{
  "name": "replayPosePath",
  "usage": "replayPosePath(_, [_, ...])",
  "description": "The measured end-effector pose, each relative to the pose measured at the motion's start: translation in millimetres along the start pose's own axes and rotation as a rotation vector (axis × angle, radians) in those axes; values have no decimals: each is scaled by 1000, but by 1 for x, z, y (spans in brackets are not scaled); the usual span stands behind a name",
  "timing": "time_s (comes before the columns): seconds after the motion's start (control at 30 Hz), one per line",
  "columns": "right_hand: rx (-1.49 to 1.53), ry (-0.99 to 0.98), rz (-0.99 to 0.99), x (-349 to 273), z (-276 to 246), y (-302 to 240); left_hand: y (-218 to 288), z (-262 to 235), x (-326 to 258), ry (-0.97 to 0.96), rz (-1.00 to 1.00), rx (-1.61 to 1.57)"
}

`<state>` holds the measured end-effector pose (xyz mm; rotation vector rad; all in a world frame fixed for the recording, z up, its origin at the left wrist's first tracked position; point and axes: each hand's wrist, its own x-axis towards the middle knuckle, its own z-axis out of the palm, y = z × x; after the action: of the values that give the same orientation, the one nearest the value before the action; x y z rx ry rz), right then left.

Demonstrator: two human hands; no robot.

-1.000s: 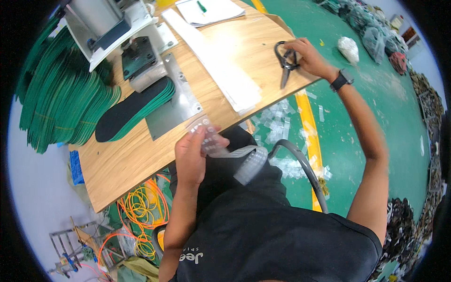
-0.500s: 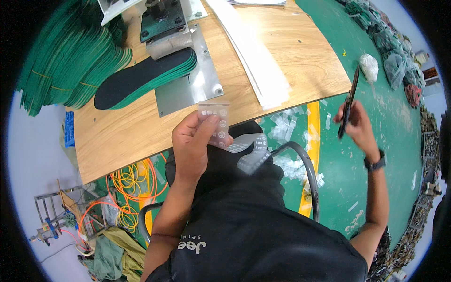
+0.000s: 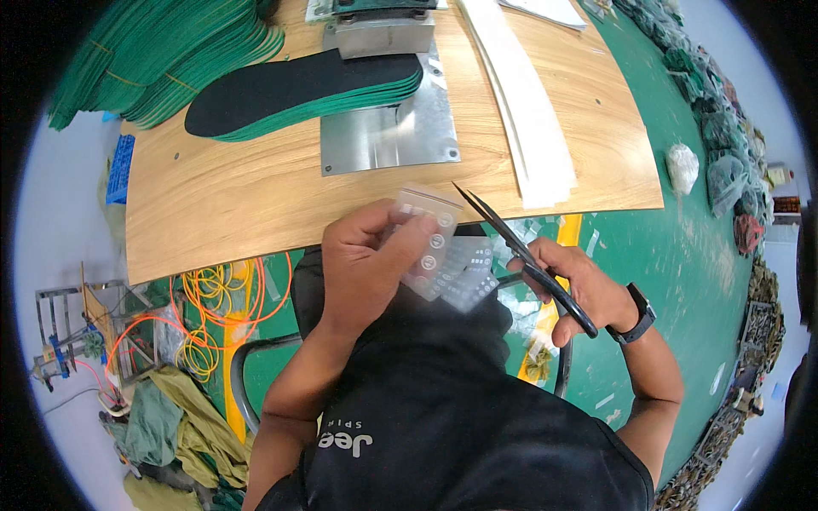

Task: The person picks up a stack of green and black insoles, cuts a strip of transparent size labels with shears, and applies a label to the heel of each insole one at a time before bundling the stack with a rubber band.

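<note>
My left hand [image 3: 366,260] pinches a strip of translucent printed plastic labels [image 3: 436,240] between thumb and fingers, just off the table's near edge. The rest of the strip hangs down over my lap, partly folded. In my right hand [image 3: 592,288] is a pair of black scissors [image 3: 504,234], with fingers at its handles. The blades point up and left toward the strip and look slightly parted, with the tips by its upper right edge. Some of my right fingers are hidden behind the handles.
A stack of black-topped green insoles [image 3: 290,89] rests partly over a metal plate [image 3: 383,145] under a press block [image 3: 383,36]. More green insoles [image 3: 162,60] are piled at far left. Long white strips [image 3: 532,128] lie on the wooden table [image 3: 239,200]. Orange and yellow hoses [image 3: 209,315] coil below.
My right hand has brought the scissors in from the far right, close to the label strip. The left hand still holds the strip, now slightly further right. The view has shifted.
</note>
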<state>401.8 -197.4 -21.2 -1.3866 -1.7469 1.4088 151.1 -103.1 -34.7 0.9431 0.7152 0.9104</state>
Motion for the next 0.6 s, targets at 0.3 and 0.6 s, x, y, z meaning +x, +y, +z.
replayPosePath(0.3, [-22, -107, -70, 18, -4, 0, -4, 1, 3, 6, 21, 120])
replayPosePath(0.6, [136, -144, 12, 26, 1, -2, -12, 0, 6, 42, 19, 69])
